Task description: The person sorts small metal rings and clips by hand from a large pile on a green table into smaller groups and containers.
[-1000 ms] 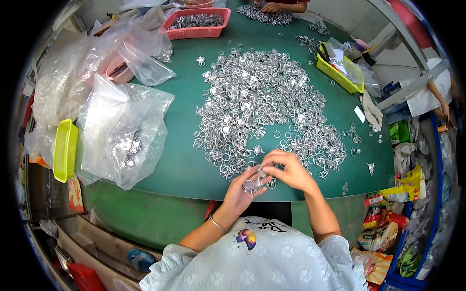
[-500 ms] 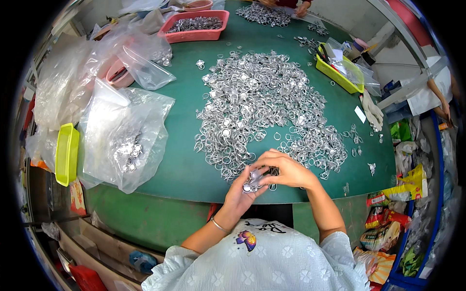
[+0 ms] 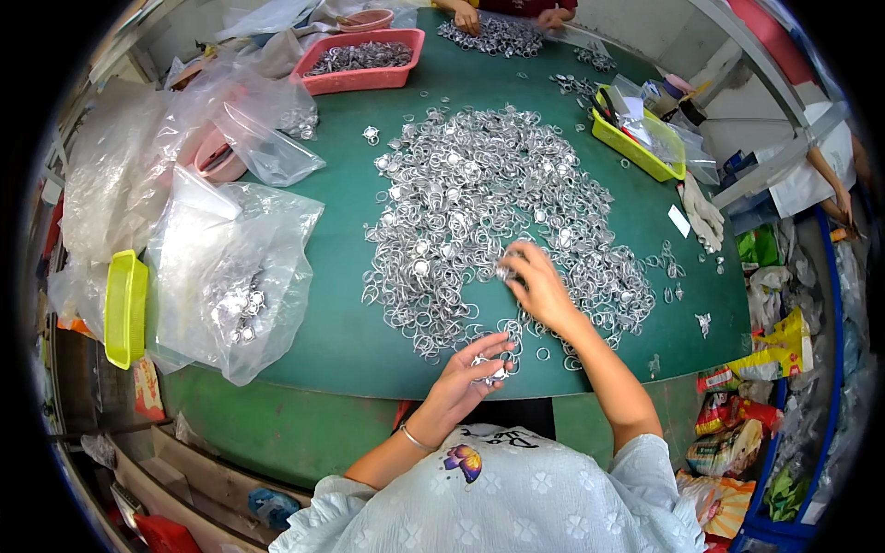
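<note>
A broad heap of small silver metal rings, some bearing round flat discs, covers the middle of the green table. My left hand is at the near table edge, palm up, its curled fingers holding several metal rings. More rings lie just beyond its fingertips. Farther off, my right hand reaches over the near part of the heap. Its fingers are bent and slightly blurred. Something silvery shows at the fingertips, but I cannot separate it from the heap beneath.
At left, a clear plastic bag contains some metal pieces, beside a yellow-green basket. A pink tray of parts stands far left. Far right are a yellow tray and a white glove. Another person's hands work at the far end.
My hands have come apart. The right one moved forward onto the heap, while the left stayed near the edge with rings in it. More loose rings show near the left fingertips.
</note>
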Demonstrator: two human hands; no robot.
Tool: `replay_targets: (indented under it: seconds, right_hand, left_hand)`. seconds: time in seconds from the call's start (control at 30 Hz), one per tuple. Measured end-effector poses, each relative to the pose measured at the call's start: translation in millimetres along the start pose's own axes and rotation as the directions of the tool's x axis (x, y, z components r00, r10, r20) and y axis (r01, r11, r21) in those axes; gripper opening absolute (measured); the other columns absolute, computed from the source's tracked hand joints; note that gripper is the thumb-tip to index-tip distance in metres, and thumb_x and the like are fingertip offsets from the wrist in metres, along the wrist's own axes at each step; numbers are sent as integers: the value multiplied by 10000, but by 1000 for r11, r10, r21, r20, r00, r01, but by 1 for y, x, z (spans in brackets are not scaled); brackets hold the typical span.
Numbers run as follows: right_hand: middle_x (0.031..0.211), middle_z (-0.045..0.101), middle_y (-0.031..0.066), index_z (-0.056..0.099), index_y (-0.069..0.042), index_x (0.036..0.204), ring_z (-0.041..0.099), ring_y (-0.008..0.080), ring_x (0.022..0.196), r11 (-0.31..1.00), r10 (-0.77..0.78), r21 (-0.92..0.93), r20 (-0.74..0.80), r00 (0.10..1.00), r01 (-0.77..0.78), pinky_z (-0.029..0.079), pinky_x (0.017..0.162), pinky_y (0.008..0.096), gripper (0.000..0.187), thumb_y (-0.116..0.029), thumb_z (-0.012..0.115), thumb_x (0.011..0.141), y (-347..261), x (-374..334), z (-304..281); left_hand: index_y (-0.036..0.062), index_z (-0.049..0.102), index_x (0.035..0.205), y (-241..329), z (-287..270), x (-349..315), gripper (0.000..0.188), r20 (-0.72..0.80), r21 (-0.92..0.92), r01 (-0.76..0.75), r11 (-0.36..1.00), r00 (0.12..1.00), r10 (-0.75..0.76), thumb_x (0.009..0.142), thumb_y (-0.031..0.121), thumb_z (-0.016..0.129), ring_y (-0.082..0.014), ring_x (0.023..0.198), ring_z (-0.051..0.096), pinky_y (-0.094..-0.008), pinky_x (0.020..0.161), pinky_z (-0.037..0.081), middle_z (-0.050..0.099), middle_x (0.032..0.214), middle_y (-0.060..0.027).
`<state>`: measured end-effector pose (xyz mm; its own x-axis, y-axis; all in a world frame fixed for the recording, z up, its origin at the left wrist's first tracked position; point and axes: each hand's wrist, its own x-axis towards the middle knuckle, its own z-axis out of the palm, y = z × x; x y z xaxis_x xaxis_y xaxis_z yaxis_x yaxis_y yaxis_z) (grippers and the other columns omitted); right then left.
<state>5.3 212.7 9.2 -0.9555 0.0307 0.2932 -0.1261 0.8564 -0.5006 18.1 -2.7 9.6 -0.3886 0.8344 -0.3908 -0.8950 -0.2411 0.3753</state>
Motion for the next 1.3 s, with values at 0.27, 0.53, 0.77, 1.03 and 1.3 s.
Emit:
replay_targets:
  seconds: [0.27, 0.53, 0.77, 1.03, 1.3]
  right_hand:
    - [1036, 623, 101, 644, -15, 918, 587, 236, 1002, 842, 44, 498, 322, 946, -209, 450, 886, 346, 142, -31, 625, 778, -9, -17, -46]
    - [1145, 533, 109, 634, -25, 948, 433, 286, 1108, 955, 76, -284, -60, 995, -90, 309, 920, 429, 288, -210, 714, 742, 14, 9, -7]
    - [681, 614, 68, 611, 1, 826, 582, 176, 645, 900, 358, 305, -109, 927, -311, 456, 614, 295, 149, -95, 706, 764, 21, -5, -17]
    - [769, 583, -23, 581, -16, 972, 517, 35, 701, 627, 457, 666, 106, 883, -405, 406, 610, 179, 105, -27, 596, 869, 45, -24, -45]
    - [805, 633, -3, 631, -22, 953, 547, 46, 722, 565, 248, 694, 373, 894, -446, 430, 630, 202, 100, -51, 609, 859, -33, -35, -56]
  left_hand:
    - [63, 542, 1175, -5, -17, -1, 312, 6, -148, 50, 988, 999, -50, 919, 242, 556, -142, 842, 601, -247, 594, 487, 610, 1021, -77]
    - [35, 514, 1225, -4, -6, -2, 335, -59, -121, 39, 992, 997, -47, 922, 176, 528, -155, 810, 589, -221, 530, 465, 611, 978, -91]
    - [34, 524, 1231, -5, -12, -4, 333, -70, -109, 14, 994, 997, -22, 911, 129, 528, -135, 792, 611, -214, 529, 477, 614, 988, -75]
    - [36, 507, 1249, -6, -13, -3, 351, -62, -107, 7, 994, 998, -13, 911, 128, 528, -145, 792, 603, -208, 526, 470, 610, 1001, -81]
    - [45, 441, 1313, 1, 10, 6, 426, 41, -73, -41, 996, 998, 44, 944, 247, 509, -213, 991, 616, -266, 684, 556, 535, 1240, -145]
